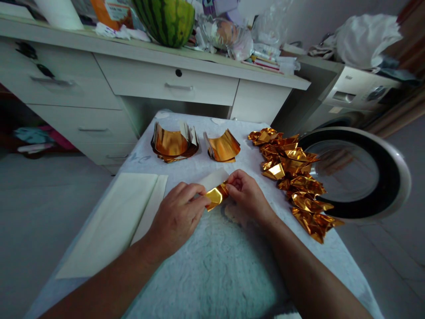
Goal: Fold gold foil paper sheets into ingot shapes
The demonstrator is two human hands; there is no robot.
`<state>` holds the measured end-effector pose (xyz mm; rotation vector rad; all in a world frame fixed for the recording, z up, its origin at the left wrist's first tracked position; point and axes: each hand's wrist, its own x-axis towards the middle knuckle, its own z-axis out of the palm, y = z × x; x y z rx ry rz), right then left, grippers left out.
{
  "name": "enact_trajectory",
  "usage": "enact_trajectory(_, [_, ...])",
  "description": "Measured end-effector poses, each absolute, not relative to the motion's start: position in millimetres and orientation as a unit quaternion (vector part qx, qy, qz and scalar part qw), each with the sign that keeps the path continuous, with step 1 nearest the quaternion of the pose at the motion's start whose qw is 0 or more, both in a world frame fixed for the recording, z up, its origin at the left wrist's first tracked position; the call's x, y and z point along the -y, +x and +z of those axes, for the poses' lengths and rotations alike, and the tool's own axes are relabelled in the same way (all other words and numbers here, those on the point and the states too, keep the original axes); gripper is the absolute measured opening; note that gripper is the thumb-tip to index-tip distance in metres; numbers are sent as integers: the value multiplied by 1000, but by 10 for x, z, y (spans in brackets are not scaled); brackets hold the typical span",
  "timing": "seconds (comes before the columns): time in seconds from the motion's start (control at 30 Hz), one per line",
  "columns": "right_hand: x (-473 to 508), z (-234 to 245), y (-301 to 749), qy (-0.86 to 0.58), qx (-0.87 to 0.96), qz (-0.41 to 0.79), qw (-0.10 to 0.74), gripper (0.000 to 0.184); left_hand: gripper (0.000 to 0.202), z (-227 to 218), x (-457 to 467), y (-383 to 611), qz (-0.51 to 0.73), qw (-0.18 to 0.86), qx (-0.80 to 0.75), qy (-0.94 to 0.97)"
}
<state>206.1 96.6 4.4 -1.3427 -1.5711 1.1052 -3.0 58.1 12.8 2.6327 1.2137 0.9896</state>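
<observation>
A gold foil paper point(216, 195) with a white back flap is pinched between both hands above the white cloth-covered table point(212, 266). My left hand point(177, 215) grips its left end with fingers closed. My right hand point(244, 192) pinches its right end. Two curled stacks of gold foil sheets point(174, 144) point(223, 147) lie just beyond the hands. A row of several folded gold foil pieces point(294, 177) runs along the table's right side.
Pale paper sheets point(116, 221) lie on the table's left. A white desk with drawers point(166, 84) stands behind, bearing a watermelon point(168, 20) and clutter. A washing machine with its open round door point(358, 173) is at the right.
</observation>
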Motion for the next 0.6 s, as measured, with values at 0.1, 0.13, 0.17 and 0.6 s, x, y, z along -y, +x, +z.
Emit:
enact_trajectory(0.1, [-953,49,2065,-538,662,396,340,5,18,112,-581,-8,264,30,-394,880])
enact_trajectory(0.13, [-947,56,2063,-542,674,380,328,4,19,108,-583,2,253,36,-388,885])
enact_trajectory(0.17, [-940,65,2059,-545,686,364,316,4,22,104,-586,11,246,46,-381,890])
enact_trajectory(0.6, [-895,139,2025,-529,804,181,202,14,48,52,-568,52,222,101,-337,909])
